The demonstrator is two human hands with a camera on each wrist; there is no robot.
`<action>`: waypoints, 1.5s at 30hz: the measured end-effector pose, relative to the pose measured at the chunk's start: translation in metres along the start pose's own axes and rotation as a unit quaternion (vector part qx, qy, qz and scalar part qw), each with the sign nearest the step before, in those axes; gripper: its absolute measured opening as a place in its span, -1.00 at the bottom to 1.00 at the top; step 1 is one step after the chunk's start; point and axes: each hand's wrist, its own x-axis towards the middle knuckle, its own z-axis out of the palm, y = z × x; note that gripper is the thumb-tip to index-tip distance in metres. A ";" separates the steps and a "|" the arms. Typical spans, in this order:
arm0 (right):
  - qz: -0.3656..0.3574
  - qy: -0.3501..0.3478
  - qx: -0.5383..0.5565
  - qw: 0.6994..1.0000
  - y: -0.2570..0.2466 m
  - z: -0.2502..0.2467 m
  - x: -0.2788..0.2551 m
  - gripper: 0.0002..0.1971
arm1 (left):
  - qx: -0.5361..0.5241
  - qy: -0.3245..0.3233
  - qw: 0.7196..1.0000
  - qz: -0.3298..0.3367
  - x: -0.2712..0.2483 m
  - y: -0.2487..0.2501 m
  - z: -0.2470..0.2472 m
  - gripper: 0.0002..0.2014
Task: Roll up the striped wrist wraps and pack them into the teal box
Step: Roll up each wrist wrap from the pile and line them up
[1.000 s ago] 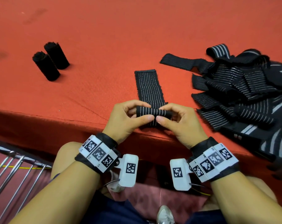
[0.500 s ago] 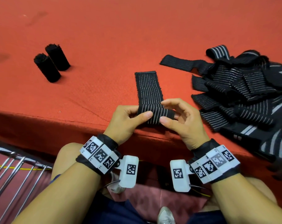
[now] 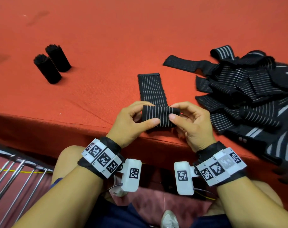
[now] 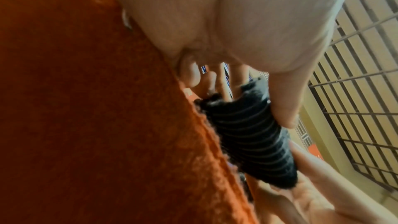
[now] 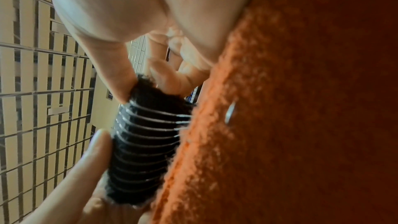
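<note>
Head view: at the near edge of the counter (image 3: 90, 38), the left hand (image 3: 131, 122) and right hand (image 3: 194, 124) work one wrap (image 3: 158, 116). Its rolled part sits between them; the flat tail runs away across the red cloth toward the middle. Each grip pinches one end of the roll, thumb on the near side and fingers curled over the top. Two finished rolls (image 3: 52, 64) lie touching each other toward the far left. A loose pile (image 3: 248, 89) of unrolled wraps covers the right edge. No teal box shows in any view.

Left wrist view: the thumb (image 4: 284, 98) presses the roll's (image 4: 247, 135) side while the fingers curl behind it, and the other hand's fingers cup the far end. The roll lies against the counter's cloth edge.

Right wrist view: the same pinch, mirrored; the thumb (image 5: 112, 74) bears on the end of the roll (image 5: 144, 142), whose stripes run evenly around it.

To roll well, I judge the hands should turn together, keeping the tail taut and the edges aligned so the coil does not cone out to one side. Even thumb pressure should keep it tight; letting go with both hands at once would likely let it spring loose.
</note>
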 end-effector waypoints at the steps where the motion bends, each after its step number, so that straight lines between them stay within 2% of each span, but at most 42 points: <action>1: 0.002 -0.002 0.005 1.000 0.000 0.000 0.000 -0.82 | -0.001 -0.011 1.000 -0.018 0.000 0.001 0.001 -0.79; 3: -0.011 -0.007 -0.002 1.000 -0.001 0.001 0.002 -0.83 | 0.006 -0.020 0.999 -0.047 -0.001 0.002 0.002 -0.81; 7: -0.065 -0.009 -0.124 0.990 0.001 -0.001 0.003 -0.86 | 0.026 -0.022 0.998 -0.061 -0.001 0.002 0.003 -0.73; 11: -0.008 -0.031 -0.099 0.995 -0.001 0.002 0.004 -0.88 | 0.025 -0.013 0.997 -0.066 -0.001 0.005 0.001 -0.72; 13: 0.021 -0.036 -0.077 0.996 -0.004 0.005 0.004 -0.80 | 0.009 -0.016 0.998 -0.056 0.000 0.006 0.001 -0.77; 17: 0.039 -0.028 -0.067 0.997 -0.008 0.009 0.004 -0.82 | -0.042 -0.041 0.997 -0.040 -0.001 0.008 -0.001 -0.58; 22: 0.016 -0.036 -0.113 0.993 -0.005 0.007 0.005 -0.84 | 0.001 -0.010 0.999 -0.049 0.001 0.005 -0.001 -0.86; 26: 0.017 -0.085 -0.116 0.989 -0.002 0.000 0.004 -0.64 | 0.007 0.009 0.996 -0.086 0.004 0.006 0.001 -0.91; 28: -0.001 -0.102 -0.143 0.984 0.000 -0.001 0.005 -0.64 | 0.035 0.018 0.995 -0.088 0.007 0.002 0.002 -0.93; 33: 0.032 -0.059 -0.132 0.989 0.001 0.002 0.006 -0.77 | 0.041 0.007 0.996 -0.074 0.008 0.006 0.001 -0.88; 37: 0.021 -0.031 -0.147 0.988 0.001 0.003 0.007 -0.80 | 0.032 -0.021 0.997 -0.062 0.005 0.008 0.001 -0.71; 42: 0.020 -0.020 -0.179 0.983 0.001 0.004 0.006 -0.85 | 0.041 -0.017 0.997 -0.070 0.005 0.007 0.001 -0.76; 45: 0.004 -0.040 -0.155 0.987 0.000 0.005 0.005 -0.73 | 0.023 -0.004 0.995 -0.093 0.006 0.007 0.002 -0.79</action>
